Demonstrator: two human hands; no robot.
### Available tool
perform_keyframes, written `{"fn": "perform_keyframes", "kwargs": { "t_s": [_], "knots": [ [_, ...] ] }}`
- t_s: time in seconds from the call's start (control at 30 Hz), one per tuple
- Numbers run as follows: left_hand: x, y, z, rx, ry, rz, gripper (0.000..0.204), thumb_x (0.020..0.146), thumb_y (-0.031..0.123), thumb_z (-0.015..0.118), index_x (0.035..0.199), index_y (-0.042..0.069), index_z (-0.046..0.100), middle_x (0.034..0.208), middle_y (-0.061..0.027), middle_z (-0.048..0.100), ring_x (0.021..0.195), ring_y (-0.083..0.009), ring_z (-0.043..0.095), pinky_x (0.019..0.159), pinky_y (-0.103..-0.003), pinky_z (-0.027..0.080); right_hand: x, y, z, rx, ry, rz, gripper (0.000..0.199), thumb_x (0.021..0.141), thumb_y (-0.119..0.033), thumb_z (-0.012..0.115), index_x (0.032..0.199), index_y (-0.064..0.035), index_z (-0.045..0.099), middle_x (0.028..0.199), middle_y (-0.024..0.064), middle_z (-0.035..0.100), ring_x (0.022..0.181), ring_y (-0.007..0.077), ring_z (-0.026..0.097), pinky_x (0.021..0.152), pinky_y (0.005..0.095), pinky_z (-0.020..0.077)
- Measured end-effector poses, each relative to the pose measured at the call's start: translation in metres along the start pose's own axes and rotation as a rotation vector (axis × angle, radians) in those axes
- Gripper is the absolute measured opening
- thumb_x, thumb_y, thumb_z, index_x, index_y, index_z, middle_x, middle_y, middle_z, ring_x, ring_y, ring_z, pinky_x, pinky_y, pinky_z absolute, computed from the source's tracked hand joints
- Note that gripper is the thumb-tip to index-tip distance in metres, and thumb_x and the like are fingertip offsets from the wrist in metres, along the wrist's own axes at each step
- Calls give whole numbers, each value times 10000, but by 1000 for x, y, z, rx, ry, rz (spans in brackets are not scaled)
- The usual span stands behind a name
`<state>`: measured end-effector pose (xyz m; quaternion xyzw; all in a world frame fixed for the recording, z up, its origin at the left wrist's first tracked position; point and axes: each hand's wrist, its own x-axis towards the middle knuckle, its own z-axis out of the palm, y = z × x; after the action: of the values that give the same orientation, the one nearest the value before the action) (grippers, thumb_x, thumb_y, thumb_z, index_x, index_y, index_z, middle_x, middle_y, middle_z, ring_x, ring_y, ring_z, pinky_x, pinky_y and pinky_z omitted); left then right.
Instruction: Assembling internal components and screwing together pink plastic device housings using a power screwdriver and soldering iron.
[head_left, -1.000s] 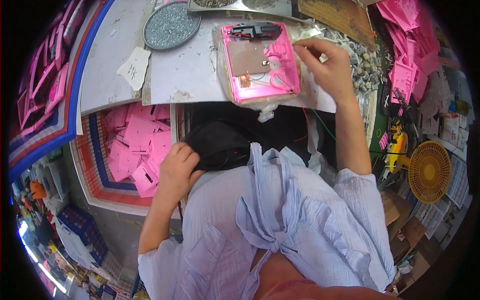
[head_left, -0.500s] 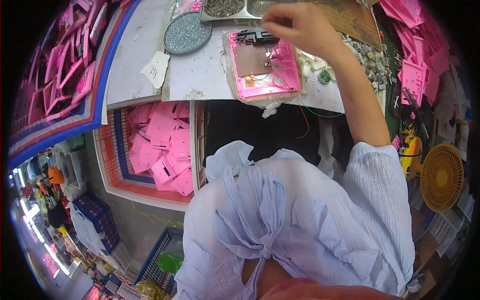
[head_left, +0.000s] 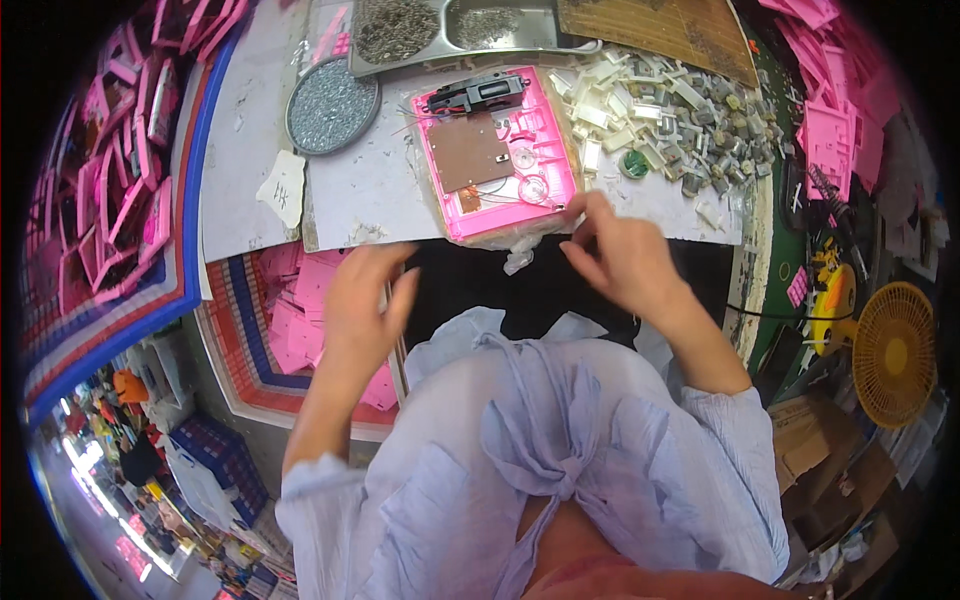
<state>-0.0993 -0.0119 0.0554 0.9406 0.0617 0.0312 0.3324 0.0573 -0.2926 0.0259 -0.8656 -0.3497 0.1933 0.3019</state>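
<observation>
A pink plastic housing (head_left: 545, 110) lies open side up on a clear plastic bag (head_left: 518, 255) at the table's front edge. Inside it are a brown circuit board (head_left: 468, 152), thin wires, and a black mechanism (head_left: 480, 94) along the far side. My right hand (head_left: 630, 258) is at the housing's near right corner, thumb apart from the curled fingers; whether the index fingertip touches the corner I cannot tell. Left of the housing and nearer to me, my left hand (head_left: 360, 305) hangs in front of the table edge, fingers and thumb spread, holding nothing.
A round tray of small metal parts (head_left: 333, 105) and a metal tray of screws (head_left: 400, 30) stand farther back. White and grey small parts (head_left: 680, 110) are heaped at right. Pink panels (head_left: 300, 300) fill a lined bin below. A yellow fan (head_left: 893, 352) stands far right.
My right hand has come down from above the black mechanism to the housing's near corner. My left hand has entered view. The red and green wires no longer hang over the table edge.
</observation>
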Motion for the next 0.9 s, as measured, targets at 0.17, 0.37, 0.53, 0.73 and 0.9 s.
{"fn": "perform_keyframes", "kwargs": {
  "t_s": [0.17, 0.37, 0.53, 0.73, 0.9],
  "knots": [
    [75, 29, 66, 3, -38, 564, 317, 791, 98, 772, 1096, 58, 694, 955, -107, 654, 826, -307, 642, 705, -400, 520, 2, -30, -17, 330, -92, -375, 260, 891, -171, 725, 1117, -70, 647, 883, 83, 703, 776, 311, 673, 709, 395, 523],
    [58, 4, 63, -85, 51, 617, 225, 803, 133, 778, 997, 52, 698, 930, -80, 662, 801, -267, 664, 688, -388, 541, 61, -1, 7, -165, 81, -594, 404, 806, -359, 779, 1131, -128, 715, 1057, 26, 637, 1043, 265, 545, 984, 489, 395],
    [24, -32, 48, 7, 153, 194, 143, 823, 134, 776, 857, 59, 660, 855, -72, 619, 707, -264, 624, 599, -393, 513, 74, -36, 36, -225, 242, -611, 333, 792, -342, 783, 1005, -100, 699, 996, 25, 626, 992, 247, 559, 920, 454, 415],
    [-9, -34, 76, -26, -181, 300, 138, 839, 184, 734, 891, 88, 651, 861, -80, 603, 717, -287, 626, 601, -409, 513, 73, -43, 56, -165, 204, -594, 313, 744, -250, 828, 997, -122, 694, 991, 16, 645, 963, 246, 582, 887, 462, 420],
    [31, -28, 30, -196, -254, 332, 265, 794, 149, 776, 1017, 73, 654, 928, -91, 632, 850, -292, 639, 719, -420, 524, 74, -39, 52, -247, 179, -535, 303, 743, -296, 794, 949, -125, 651, 997, 31, 630, 981, 248, 567, 877, 450, 410]
  ]
}}
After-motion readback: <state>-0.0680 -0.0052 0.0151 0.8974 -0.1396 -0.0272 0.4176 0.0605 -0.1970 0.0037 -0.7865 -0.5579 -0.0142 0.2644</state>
